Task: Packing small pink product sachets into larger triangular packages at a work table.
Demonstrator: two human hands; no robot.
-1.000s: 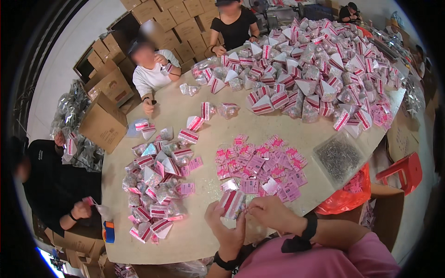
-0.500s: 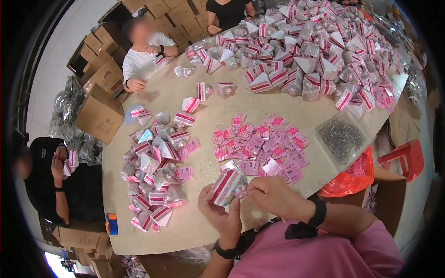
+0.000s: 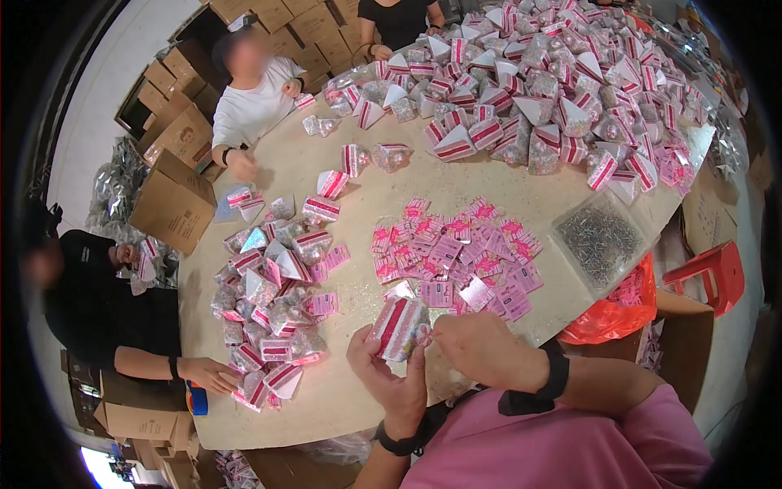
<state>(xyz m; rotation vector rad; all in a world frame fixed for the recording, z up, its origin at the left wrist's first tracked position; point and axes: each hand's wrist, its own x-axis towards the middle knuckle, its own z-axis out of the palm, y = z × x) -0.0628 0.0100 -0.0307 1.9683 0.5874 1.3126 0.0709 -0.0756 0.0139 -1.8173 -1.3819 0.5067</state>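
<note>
My left hand [image 3: 389, 383] is wrapped round a cake-slice-shaped item [image 3: 401, 328] with sparkly silver sides and a white and dark-pink striped face. Close to its right end, the fingers of my right hand [image 3: 481, 346] are pinched together. Whatever lies between them is too small or hidden to make out. Just beyond both hands spreads a heap of pink printed cards [image 3: 460, 253]. Left of them is a pile of similar cake-slice-shaped items [image 3: 273, 293], some with pink cards attached.
A clear tray [image 3: 599, 242] of small metal pieces sits at the right edge, above a red plastic bag [image 3: 611, 318]. A large heap of cake-slice items [image 3: 529, 98] covers the far right. A co-worker's hand [image 3: 209, 375] reaches to the left pile; other people stand round the table.
My left hand has turned the cake-slice item so its striped face stands more upright. My right hand stays pinched beside it. The left co-worker's hand has reached onto the left pile.
</note>
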